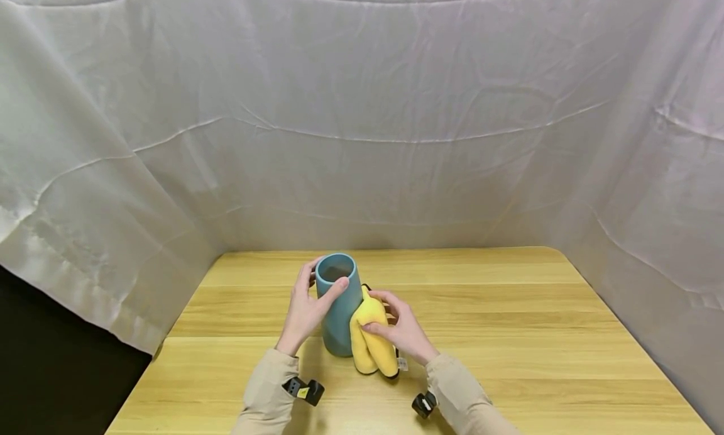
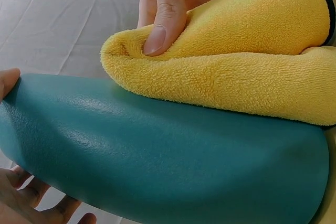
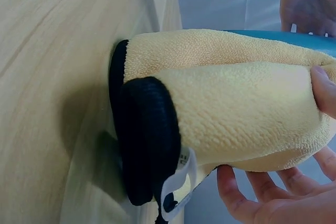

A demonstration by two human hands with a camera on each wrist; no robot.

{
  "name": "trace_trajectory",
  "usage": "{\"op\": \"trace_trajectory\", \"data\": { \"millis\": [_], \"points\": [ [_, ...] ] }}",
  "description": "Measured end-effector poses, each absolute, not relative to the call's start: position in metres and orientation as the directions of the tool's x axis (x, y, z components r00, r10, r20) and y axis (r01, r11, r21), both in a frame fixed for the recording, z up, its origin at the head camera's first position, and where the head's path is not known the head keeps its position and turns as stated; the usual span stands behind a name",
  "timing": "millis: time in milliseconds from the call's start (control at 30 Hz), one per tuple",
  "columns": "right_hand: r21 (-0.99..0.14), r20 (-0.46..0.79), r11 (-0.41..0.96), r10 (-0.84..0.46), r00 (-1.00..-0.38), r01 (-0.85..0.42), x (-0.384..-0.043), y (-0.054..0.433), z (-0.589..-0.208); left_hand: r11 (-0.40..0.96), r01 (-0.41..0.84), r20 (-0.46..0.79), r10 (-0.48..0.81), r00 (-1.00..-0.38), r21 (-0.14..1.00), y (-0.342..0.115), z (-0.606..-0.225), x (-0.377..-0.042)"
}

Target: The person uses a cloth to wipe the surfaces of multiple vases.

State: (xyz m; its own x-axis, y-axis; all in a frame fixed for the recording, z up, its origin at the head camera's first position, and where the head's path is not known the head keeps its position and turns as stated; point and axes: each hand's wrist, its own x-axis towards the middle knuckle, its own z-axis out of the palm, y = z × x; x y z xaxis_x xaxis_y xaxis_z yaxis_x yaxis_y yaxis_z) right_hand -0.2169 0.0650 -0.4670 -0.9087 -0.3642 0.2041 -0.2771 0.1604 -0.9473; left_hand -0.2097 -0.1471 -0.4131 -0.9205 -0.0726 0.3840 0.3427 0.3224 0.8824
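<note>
A tall blue-green vase (image 1: 339, 325) with an open round mouth stands near the middle of the wooden table. My left hand (image 1: 308, 309) grips it near the rim, thumb on the near right side and fingers round the far left. Against the vase's right side lies a folded yellow towel (image 1: 376, 341) with black edging. My right hand (image 1: 404, 331) pinches the towel near its upper fold. In the left wrist view, the right thumb presses into the towel (image 2: 220, 77) beside the vase (image 2: 157, 150). A white tag (image 3: 181, 182) hangs from the towel's lower edge in the right wrist view.
The wooden table (image 1: 509, 334) runs out to both sides of the hands. Grey-white curtains (image 1: 396, 121) close off its back and sides. A dark area (image 1: 51, 353) lies beyond the table at the lower left. Each wrist wears a small black camera (image 1: 315, 392).
</note>
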Motion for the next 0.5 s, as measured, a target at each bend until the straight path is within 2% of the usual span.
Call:
{"op": "trace_trajectory", "data": {
  "millis": [500],
  "points": [
    [-0.939,0.237,0.165,-0.329,-0.914,-0.302,-0.2180,0.0639,-0.4596,0.332,0.343,0.389,-0.081,-0.918,0.879,-0.1466,-0.4118,-0.2089]
  ]
}}
